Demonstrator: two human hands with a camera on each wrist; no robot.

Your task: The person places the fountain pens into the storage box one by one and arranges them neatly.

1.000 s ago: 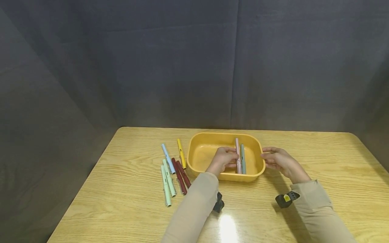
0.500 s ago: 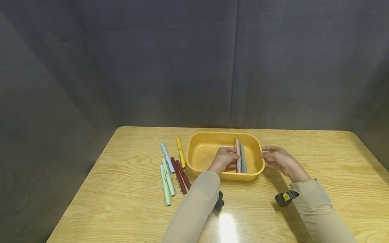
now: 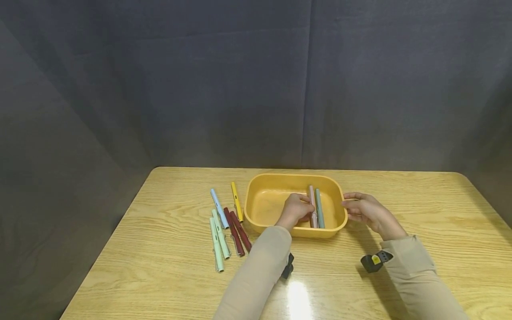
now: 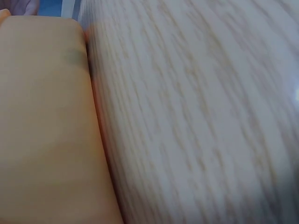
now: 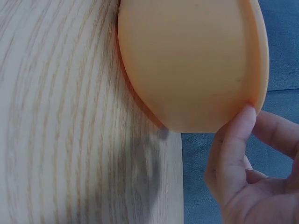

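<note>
My left hand reaches over the near rim of an orange-yellow plastic box and pinches a pink pen inside it. Beside that pen, on its right, lies a grey-green pen in the box, close to parallel. At the box's right end, my right hand holds the rim between thumb and finger. The right wrist view has these fingertips at the rim. In the left wrist view only the box's outer wall and the tabletop fill most of the picture; the pens are hidden there.
Left of the box, on the wooden table, lie a yellow pen, a light blue pen, two dark red pens and two pale green pens. A dark cloth hangs behind the table.
The pink pen's far end has come slightly nearer, with my left hand still on it. My right hand keeps its place at the box's end.
</note>
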